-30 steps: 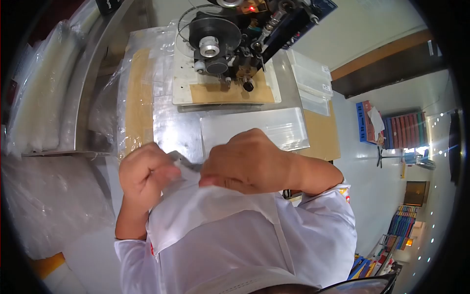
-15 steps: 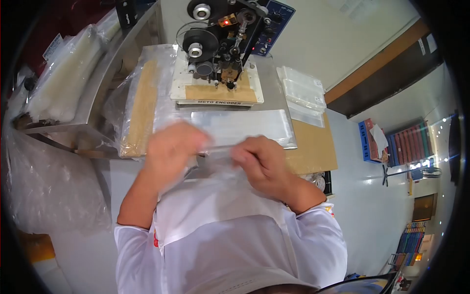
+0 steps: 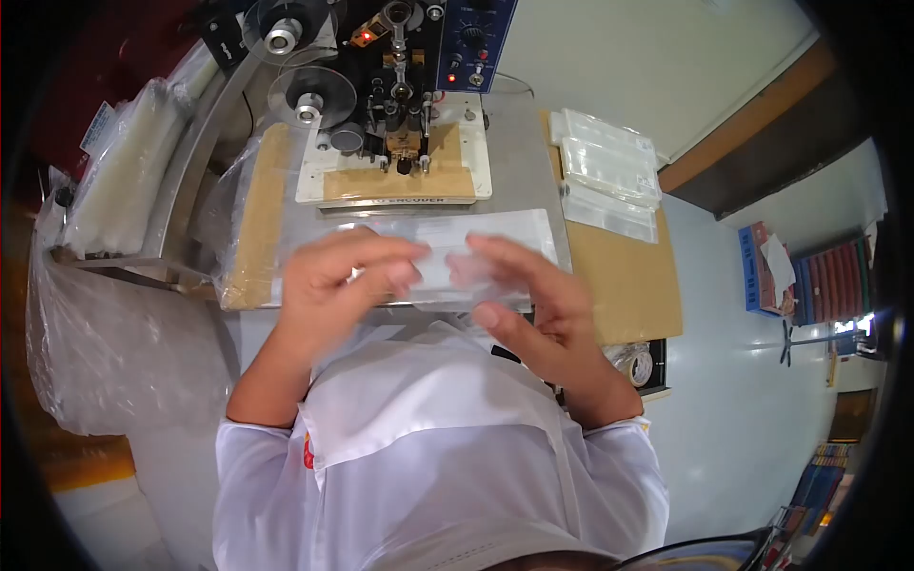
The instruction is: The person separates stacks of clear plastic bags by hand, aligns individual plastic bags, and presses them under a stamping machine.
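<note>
My left hand [image 3: 347, 276] hovers over the near edge of a stack of flat clear plastic bags [image 3: 519, 230], its fingers bent and the thumb a little apart from them. Facing it, my right hand [image 3: 538, 309] has its fingers spread and the thumb well away; the fingertips are smeared by motion. Nothing I can make out is held in either hand. The bags lie on the metal worktop in front of a coding machine [image 3: 405, 143] with a white base and a tan strip along its front.
More clear bags [image 3: 609, 171] lie on a brown cardboard sheet [image 3: 624, 285] at the right. At the left are a plastic-wrapped tan bundle [image 3: 257, 219] and long translucent bags [image 3: 133, 171] on a metal shelf. A tape roll [image 3: 640, 366] sits below the cardboard.
My hands were blurred and closed near each other over clear plastic; now the fingers are loosened and the right hand has opened out. The view has shifted, moving the machine up and left.
</note>
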